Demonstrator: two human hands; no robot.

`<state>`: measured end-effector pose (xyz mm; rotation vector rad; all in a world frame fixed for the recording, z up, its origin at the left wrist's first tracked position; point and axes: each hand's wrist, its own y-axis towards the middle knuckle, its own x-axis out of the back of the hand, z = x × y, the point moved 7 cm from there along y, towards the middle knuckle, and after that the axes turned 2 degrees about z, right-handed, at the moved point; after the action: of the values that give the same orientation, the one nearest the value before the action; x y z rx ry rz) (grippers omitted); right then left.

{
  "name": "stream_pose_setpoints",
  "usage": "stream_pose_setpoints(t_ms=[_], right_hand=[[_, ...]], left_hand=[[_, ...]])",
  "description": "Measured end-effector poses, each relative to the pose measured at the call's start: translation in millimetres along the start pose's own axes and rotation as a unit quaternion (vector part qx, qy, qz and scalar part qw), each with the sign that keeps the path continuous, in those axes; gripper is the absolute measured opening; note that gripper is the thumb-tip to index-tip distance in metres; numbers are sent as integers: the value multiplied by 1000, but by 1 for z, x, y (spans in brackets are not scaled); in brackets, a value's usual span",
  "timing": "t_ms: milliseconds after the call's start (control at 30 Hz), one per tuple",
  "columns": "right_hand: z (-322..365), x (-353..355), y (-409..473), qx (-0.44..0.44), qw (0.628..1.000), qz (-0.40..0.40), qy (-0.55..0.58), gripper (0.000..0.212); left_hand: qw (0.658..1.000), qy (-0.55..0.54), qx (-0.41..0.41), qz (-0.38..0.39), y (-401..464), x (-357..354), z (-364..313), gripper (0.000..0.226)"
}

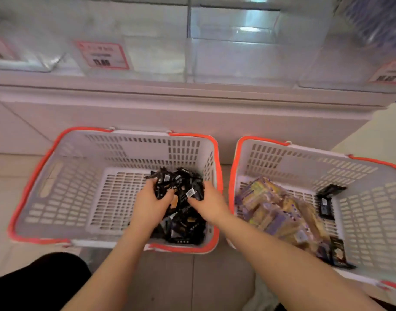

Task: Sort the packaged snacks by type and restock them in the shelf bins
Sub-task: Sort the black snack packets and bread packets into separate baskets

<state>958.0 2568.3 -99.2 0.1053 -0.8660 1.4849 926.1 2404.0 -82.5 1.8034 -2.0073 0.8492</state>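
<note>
Nearest to us, our left hand (151, 204) and right hand (211, 204) reach into the left basket (57, 176) on the floor, both curled around one bunch of black snack packets (180, 187), with more loose black packets lying under them at the basket's right end. We judge the grip the weak point: many small slick wrappers are pinched from two sides, so lifting could let some slide out between our palms and fall to the floor or back into the pile. Just beside it, the right basket (361, 198) holds purple-and-yellow packets (275, 209) with a few black ones mixed in, so the types could get muddled. Beyond, the clear shelf bins (233, 59) sit blurred above a white ledge; we could misjudge which bin fits.
</note>
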Motion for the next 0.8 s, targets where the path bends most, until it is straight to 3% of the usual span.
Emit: stream_pose_setpoints(t_ms=[100,167,233,333,433,533,700,800], right_hand=[[-9,-44,-10,-38,999,14,-15,43],[-8,-56,-15,-29,999,21,-41,40],[-2,-51,-19,4,998,-2,-56,36],[1,-34,-22,30,999,-31,-13,36],[6,-17,-26,74,996,-40,-14,32],[10,-3,-34,119,991,-26,-56,31],[-1,37,-52,191,964,30,-181,31],[-29,81,-61,175,954,53,-236,25]], left_hand=[[999,34,7,-23,-7,7,23,34],[998,57,29,6,-11,-1,38,36],[989,116,51,80,-16,-17,53,43],[935,254,56,240,-29,-51,64,44],[906,300,48,294,-33,-63,57,46],[909,298,5,292,-31,-64,33,52],[958,217,-139,123,-24,-60,-61,37],[944,145,-251,158,-38,-87,-121,32]])
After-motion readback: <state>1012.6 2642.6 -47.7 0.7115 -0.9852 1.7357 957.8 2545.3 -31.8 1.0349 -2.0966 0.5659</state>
